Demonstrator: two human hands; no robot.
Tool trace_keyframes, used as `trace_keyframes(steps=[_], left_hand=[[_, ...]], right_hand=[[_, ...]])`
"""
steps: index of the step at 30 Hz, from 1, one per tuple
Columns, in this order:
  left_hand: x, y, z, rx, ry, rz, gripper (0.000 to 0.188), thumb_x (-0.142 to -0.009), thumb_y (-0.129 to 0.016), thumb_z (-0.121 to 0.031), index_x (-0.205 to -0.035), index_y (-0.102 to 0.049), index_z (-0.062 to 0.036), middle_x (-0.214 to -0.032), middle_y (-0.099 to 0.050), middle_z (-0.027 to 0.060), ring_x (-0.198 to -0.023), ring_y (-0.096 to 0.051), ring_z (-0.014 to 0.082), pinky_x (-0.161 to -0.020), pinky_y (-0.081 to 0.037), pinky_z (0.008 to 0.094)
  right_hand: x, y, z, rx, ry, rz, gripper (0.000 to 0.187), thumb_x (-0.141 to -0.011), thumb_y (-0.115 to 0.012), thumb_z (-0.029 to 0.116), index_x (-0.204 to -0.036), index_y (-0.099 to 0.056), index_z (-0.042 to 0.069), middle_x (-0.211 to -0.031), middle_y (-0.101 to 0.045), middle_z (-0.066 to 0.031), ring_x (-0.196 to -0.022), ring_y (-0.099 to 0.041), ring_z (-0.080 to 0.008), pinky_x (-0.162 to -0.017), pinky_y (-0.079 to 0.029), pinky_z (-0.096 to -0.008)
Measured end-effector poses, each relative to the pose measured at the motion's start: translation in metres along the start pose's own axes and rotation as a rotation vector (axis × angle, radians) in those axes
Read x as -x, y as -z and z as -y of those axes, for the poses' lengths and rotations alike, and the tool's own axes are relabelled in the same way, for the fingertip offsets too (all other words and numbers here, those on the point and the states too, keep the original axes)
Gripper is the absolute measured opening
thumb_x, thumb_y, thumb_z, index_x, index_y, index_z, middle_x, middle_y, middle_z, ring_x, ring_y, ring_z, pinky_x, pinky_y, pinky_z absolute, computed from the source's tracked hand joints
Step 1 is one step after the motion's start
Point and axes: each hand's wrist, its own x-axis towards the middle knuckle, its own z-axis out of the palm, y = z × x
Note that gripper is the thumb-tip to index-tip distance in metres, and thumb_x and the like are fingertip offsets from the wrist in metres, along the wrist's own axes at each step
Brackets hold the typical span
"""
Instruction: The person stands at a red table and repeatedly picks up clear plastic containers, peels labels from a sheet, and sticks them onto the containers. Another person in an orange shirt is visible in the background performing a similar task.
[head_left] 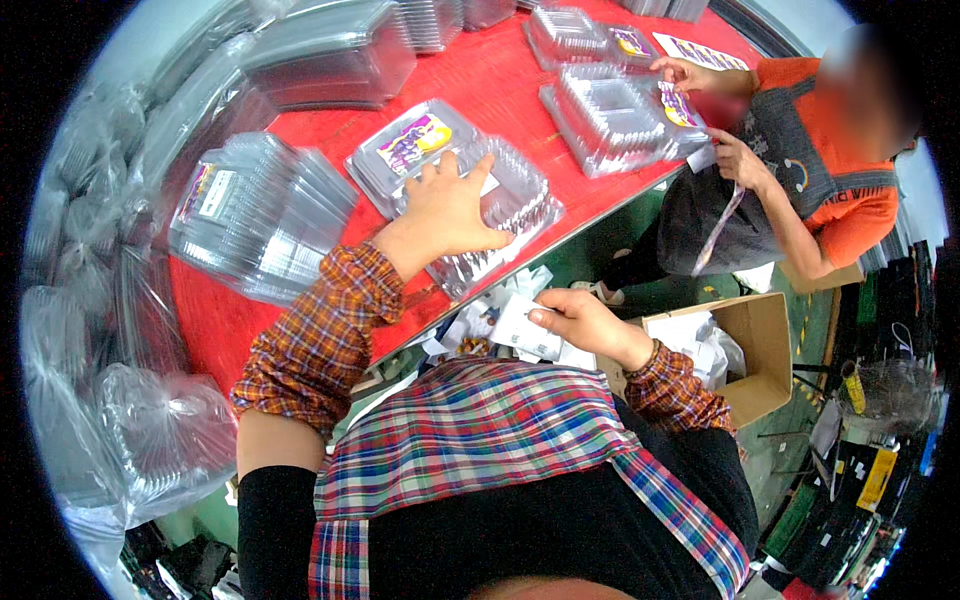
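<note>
My left hand [450, 208] lies flat, fingers spread, on an open clear plastic clamshell tray [510, 215] on the red table [480, 75]. The tray's other half carries a purple and yellow sticker label [415, 142]. My right hand [580, 318] is down below the table edge near my chest, pinching a white paper backing strip [520, 325]. Both sleeves are orange plaid.
A stack of labelled clear trays [255, 215] sits left of my hand, with more stacks [335, 55] at the back. Bagged trays [150, 440] pile at left. Across the table a person in orange [830, 180] handles trays [610, 115]. A cardboard box [745, 350] holds paper scraps.
</note>
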Motion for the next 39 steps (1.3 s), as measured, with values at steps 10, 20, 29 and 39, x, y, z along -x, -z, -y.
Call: trace_keyframes(steps=[10, 20, 29, 39], left_hand=[[-0.011, 0.011, 0.029, 0.174, -0.118, -0.09, 0.081, -0.061, -0.073, -0.051, -0.123, -0.054, -0.0029, -0.121, -0.051, 0.0295, -0.111, -0.053, 0.0372, -0.095, -0.042, 0.0381], [0.1, 0.222, 0.088, 0.339, -0.037, -0.7, 0.063, -0.08, -0.065, -0.02, -0.137, -0.04, -0.0066, -0.134, -0.047, 0.0115, -0.116, -0.05, 0.0217, -0.096, -0.041, 0.0325], [0.117, 0.121, 0.24, 0.058, 0.251, -0.301, 0.076, -0.074, -0.067, -0.048, -0.129, -0.046, -0.0003, -0.133, -0.043, 0.0264, -0.125, -0.041, 0.034, -0.104, -0.032, 0.038], [0.079, 0.013, 0.005, 1.006, -0.084, 0.014, 0.033, -0.079, -0.069, -0.011, -0.108, -0.056, -0.0012, -0.091, -0.06, 0.0047, -0.075, -0.055, 0.0079, -0.066, -0.047, 0.0231]], right_hand=[[-0.018, 0.004, -0.003, -0.138, -0.031, -0.286, 0.023, -0.089, -0.056, 0.008, -0.111, -0.06, 0.003, -0.072, -0.053, 0.0029, -0.066, -0.044, -0.0032, -0.058, -0.039, -0.0199], [-0.014, -0.007, 0.0, -0.342, -0.071, 0.036, 0.022, -0.09, -0.056, 0.012, -0.109, -0.06, 0.002, -0.068, -0.044, 0.0086, -0.061, -0.036, -0.0012, -0.053, -0.031, -0.0182], [-0.001, -0.003, 0.017, -0.529, -0.203, 0.28, 0.022, -0.085, -0.064, 0.006, -0.105, -0.057, 0.0, -0.093, -0.063, -0.0024, -0.084, -0.057, -0.0072, -0.074, -0.047, -0.0224], [-0.036, 0.002, 0.059, -0.568, -0.008, -0.302, 0.016, -0.086, -0.06, 0.004, -0.098, -0.051, 0.001, -0.083, -0.061, -0.0013, -0.074, -0.055, -0.004, -0.063, -0.044, -0.0181]])
